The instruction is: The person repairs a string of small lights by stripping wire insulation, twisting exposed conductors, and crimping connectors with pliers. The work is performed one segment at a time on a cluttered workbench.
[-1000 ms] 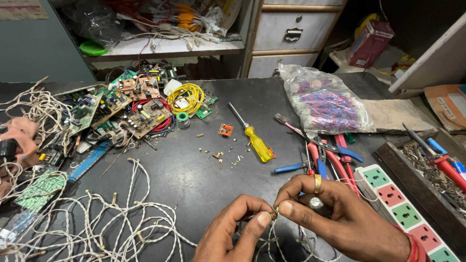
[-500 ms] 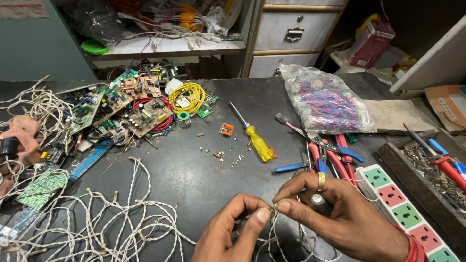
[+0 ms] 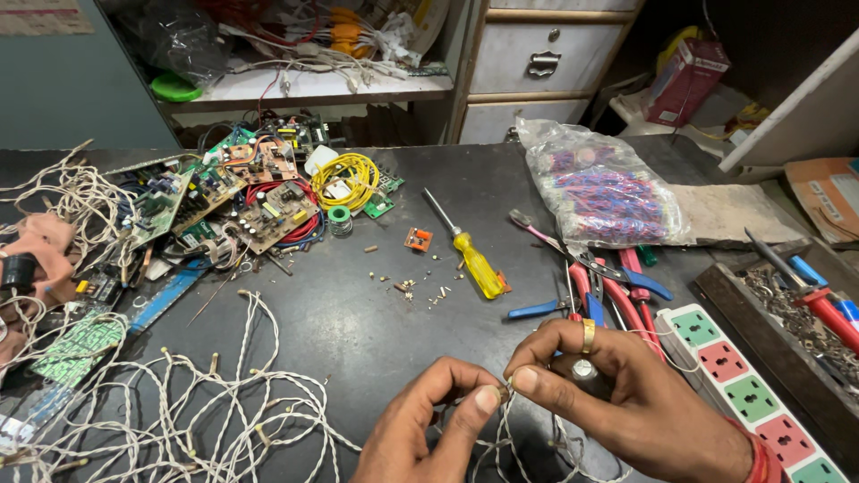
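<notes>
I judge I'm mid-twist on the white twisted wire [image 3: 501,429] at six o'clock — left hand [image 3: 429,429] and right hand [image 3: 626,402] fingertips pinching its end together — needing steady, fine rolling next.

head cam | looks down and forward, close over dark workbench [image 3: 358,331] | single view
</notes>
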